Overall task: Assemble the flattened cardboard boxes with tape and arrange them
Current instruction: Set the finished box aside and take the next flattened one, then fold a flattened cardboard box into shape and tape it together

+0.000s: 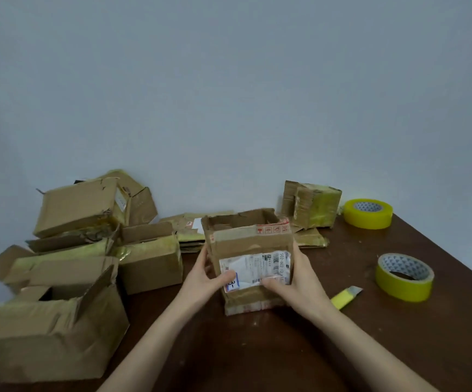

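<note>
Wall (229,80): plain, matt, pale grey-blue; it meets the table along the far edge.
Table (398,349): dark brown wood, smooth with light scuffs. The right edge runs diagonally close behind both tape rolls. Bare surface shows in front of the open box and between it and the near roll.
Box pile (87,236): worn brown corrugated cartons at the left, stacked and touching, with creased walls, glossy yellowish tape and several flaps standing open. The pile extends to the left edge of the view.
Open box (246,239): task item, upright at table centre with its base on the surface. The corrugated board is torn along the open top rim, with red-printed tape below that rim.
Rear box (311,205): small, boxy, with ribbed edges exposed and a tape-glossed side. It stands near the wall on flattened cardboard (311,239).
Left hand (203,275): grips the open box's left side, thumb pressed on the front face.
Right hand (294,281): grips the right side, thumb on the shipping label.
Far roll (368,213): yellow tape ring lying flat, just right of the rear box.
Near roll (401,287): yellow tape ring lying flat, near the right edge.
Shipping label (263,264): white, wrinkled paper on the front face.
Knife (345,297): yellow handle, flat on the table between the right hand and the near roll.
</note>
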